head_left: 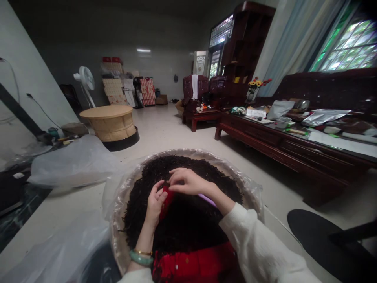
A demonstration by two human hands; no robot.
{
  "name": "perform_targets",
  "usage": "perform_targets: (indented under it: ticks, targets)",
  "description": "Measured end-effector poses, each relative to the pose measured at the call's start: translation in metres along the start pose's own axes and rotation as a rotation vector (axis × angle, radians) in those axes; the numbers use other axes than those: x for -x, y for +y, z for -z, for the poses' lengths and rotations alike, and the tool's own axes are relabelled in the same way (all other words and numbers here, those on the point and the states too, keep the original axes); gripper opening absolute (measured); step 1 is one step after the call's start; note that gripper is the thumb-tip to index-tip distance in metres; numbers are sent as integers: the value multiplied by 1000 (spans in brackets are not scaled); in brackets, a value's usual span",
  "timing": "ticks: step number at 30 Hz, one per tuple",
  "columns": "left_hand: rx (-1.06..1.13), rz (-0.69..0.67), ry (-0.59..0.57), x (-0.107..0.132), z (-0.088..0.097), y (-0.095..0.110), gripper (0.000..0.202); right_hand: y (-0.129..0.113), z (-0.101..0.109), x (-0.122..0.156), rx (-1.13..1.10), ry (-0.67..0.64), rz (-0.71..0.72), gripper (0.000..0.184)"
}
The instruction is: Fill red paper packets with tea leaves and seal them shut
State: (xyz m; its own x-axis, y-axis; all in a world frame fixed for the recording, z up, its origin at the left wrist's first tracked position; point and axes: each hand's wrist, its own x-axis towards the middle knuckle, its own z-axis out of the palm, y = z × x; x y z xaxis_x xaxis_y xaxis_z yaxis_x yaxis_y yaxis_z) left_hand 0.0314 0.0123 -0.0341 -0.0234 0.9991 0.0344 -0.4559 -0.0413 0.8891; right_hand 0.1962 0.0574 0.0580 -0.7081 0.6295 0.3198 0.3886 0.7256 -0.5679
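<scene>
A small red pouch [167, 200] stands upright in my left hand [155, 201], whose fingers and thumb are closed around it. Over the pouch's top is my right hand [188, 181], thumb and fingers pinched together at its mouth. What those fingertips hold is too small to make out, though dark bits show there. Both hands are above a large round basket [118, 220] lined with clear plastic and full of dark, twisted dried leaves [182, 228], like tea. A purple strip [207, 199] of some object shows partly behind my right wrist. Several red pouches [194, 263] lie at the near side.
A lidded round wooden tub [110, 124] and a white fan [86, 78] stand ahead left. Clear plastic bags [73, 163] cover the left floor. At right are a cluttered dark wood table [282, 145] and a black round base [318, 239] with a cord nearby.
</scene>
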Motion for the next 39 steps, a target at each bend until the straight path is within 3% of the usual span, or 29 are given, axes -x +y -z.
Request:
perform_targets:
  ticks: [2, 4, 7, 10, 14, 17, 19, 26, 30, 34, 39]
  targets:
    - [37, -23, 31, 1, 4, 2, 70, 17, -2, -6, -46, 138, -137, 18]
    - [62, -43, 49, 3, 7, 3, 67, 37, -5, -14, 18, 134, -292, 26]
    - [62, -64, 74, 4, 11, 5, 66, 60, -16, -25, 153, -94, -454, 55]
    - [31, -84, 108, 4, 11, 7, 67, 65, -34, -35, 225, -298, -572, 77]
    - [1, -112, 145, 4, 13, 10, 62, 48, -49, -40, 303, -487, -421, 74]
    - [19, -120, 146, 4, 16, 10, 59, 37, -44, -35, 345, -581, -272, 73]
    - [24, -140, 154, 3, 16, 9, 57, 33, -37, -32, 387, -595, -248, 69]
    - [-69, -187, 110, 5, 14, 10, 62, 24, -36, -19, 381, -536, -107, 52]
    - [-196, -264, 50, 6, 15, 10, 74, 25, -35, -9, 309, -416, -145, 37]
    - [-511, -327, -2, 11, 14, 19, 68, 36, -21, -2, 42, -167, -264, 29]
    - [-1026, -517, -182, 16, 2, 41, 46, 39, -4, -2, -538, 97, -445, 22]
